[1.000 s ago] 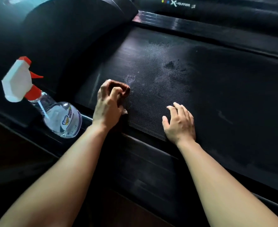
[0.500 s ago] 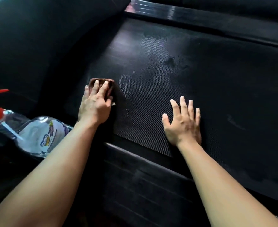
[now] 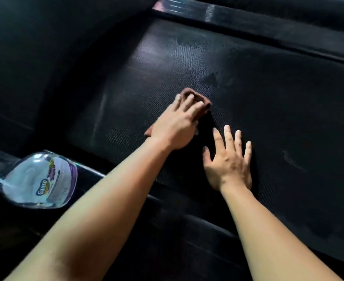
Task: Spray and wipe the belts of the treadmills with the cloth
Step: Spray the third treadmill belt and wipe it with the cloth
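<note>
Cloth (image 3: pixel 203 100), brown and bunched, has slid from the left end of the belt (image 3: pixel 278 102) toward its middle and now sits just short of the darker wet patch (image 3: pixel 211 78). The wiping pass is under way, and I judge most of the sprayed area is yet to be covered. The left hand (image 3: pixel 175 126) has a nearly flat grip, fingers laid over the cloth and pressing it down, though blur hides the thumb. The right hand (image 3: pixel 229 163) rests spread on the belt near its near edge, holding nothing. The spray bottle (image 3: pixel 41 179) lies on the near side rail.
</note>
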Available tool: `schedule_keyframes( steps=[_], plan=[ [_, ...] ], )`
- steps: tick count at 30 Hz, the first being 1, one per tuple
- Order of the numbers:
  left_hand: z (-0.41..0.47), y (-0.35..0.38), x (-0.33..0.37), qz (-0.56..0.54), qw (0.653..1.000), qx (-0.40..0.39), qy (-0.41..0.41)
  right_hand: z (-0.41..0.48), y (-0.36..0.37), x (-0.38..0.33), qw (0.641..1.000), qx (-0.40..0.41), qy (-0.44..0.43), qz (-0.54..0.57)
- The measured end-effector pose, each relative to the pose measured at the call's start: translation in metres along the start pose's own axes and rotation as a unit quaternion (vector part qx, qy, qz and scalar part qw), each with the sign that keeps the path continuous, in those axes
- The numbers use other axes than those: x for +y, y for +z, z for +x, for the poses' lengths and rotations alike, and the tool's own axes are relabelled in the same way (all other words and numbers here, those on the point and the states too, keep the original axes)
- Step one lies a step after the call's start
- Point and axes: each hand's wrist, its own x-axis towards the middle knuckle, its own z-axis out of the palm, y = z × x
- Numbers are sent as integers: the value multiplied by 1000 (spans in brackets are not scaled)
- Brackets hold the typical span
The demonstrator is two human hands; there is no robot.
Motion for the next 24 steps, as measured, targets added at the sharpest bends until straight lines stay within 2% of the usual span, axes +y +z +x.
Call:
schedule_keyframes(
  steps=[2,3,6,10,12,14,16,18,22,24],
  plan=[
    [-38,5,13,-12,1000,-7,13,0,0,-1,1000,2,-1,2],
    [-57,7,11,-16,1000,-12,-8,-1,0,-1,1000,3,-1,5],
    [-99,5,-16,-42,988,26,-144,-1,0,-1,1000,4,-1,5],
    [-110,-16,-69,-62,921,68,-379,-2,0,-1,1000,6,-1,4],
    [-96,-27,-96,-72,887,86,-448,-2,1,-1,1000,8,-4,4],
    [-73,-34,-113,-78,873,87,-473,-2,2,-2,1000,15,-7,7],
    [-47,-39,-118,-72,884,77,-455,-2,2,-2,1000,17,-6,8],
    [-19,-40,-114,-67,913,60,-399,-2,1,-2,1000,13,-7,3],
    [10,-31,-67,-63,969,28,-237,-1,1,-2,1000,9,-9,2],
    [4,-18,-36,-51,991,17,-123,-1,2,-1,1000,8,-7,-3]
  ],
)
